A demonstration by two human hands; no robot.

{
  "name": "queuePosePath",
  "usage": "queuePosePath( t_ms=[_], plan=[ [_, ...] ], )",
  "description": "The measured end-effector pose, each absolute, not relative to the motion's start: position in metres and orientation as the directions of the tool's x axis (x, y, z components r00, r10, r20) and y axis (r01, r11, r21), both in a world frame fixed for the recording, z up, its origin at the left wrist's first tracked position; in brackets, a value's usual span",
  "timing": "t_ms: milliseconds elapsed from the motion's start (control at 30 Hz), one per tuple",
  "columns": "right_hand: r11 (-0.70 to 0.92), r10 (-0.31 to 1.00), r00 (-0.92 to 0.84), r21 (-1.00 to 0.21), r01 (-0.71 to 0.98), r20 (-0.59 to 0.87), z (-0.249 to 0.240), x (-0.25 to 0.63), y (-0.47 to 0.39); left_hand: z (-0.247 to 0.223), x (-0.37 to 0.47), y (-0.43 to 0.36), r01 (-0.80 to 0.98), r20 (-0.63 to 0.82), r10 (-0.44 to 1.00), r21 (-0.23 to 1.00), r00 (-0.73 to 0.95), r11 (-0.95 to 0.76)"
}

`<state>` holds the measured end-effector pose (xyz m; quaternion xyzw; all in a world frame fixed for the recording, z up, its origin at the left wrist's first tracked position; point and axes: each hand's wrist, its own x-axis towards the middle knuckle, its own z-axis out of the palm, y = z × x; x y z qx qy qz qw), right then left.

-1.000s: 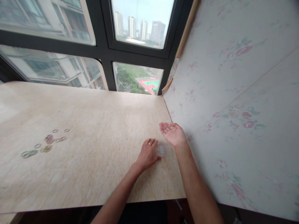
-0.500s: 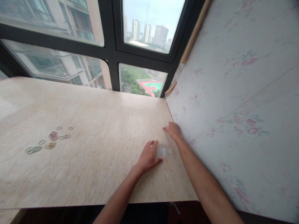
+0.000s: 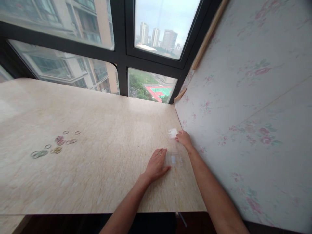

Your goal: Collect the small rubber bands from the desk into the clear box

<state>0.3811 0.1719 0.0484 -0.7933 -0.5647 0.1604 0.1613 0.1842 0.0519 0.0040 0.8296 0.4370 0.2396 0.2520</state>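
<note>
A clear plastic box (image 3: 174,159) lies on the marbled surface near the right wall. My left hand (image 3: 157,164) rests at its left side, with a ring on one finger and the thumb spread from the other fingers around the box's edge. Farther back, my right hand (image 3: 183,137) pinches the right edge of a small white translucent piece (image 3: 172,133) close to the wall. Several thin rings or bands lie far to the left: green ones (image 3: 39,154), yellowish ones (image 3: 56,149) and reddish ones (image 3: 59,140).
The marbled surface (image 3: 104,175) reaches back to a dark window frame (image 3: 122,52). A flowered wall (image 3: 243,113) runs close along my right arm. Below the front edge, a thin metallic piece (image 3: 181,219) shows.
The white piece now shows plainly at my right fingertips, where before it was hardly visible. My left hand stays beside the clear box. The whole view has shifted slightly.
</note>
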Motion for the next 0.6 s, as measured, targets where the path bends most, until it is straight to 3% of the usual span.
queuePosePath(
  t_ms=[300,500,600],
  plan=[
    [-0.234,0.968,0.250,-0.300,0.925,0.016,0.063,0.379,0.153,0.000,0.184,0.051,0.592,0.181,0.836,0.629,0.517,-0.503],
    [-0.181,0.976,0.212,-0.338,0.923,0.057,0.063,0.372,0.137,0.001,0.176,0.041,0.550,0.175,0.854,0.697,0.491,-0.459],
    [-0.086,0.982,0.150,-0.428,0.900,0.118,0.059,0.360,0.117,0.002,0.151,0.033,0.530,0.145,0.873,0.744,0.466,-0.407]
  ],
)
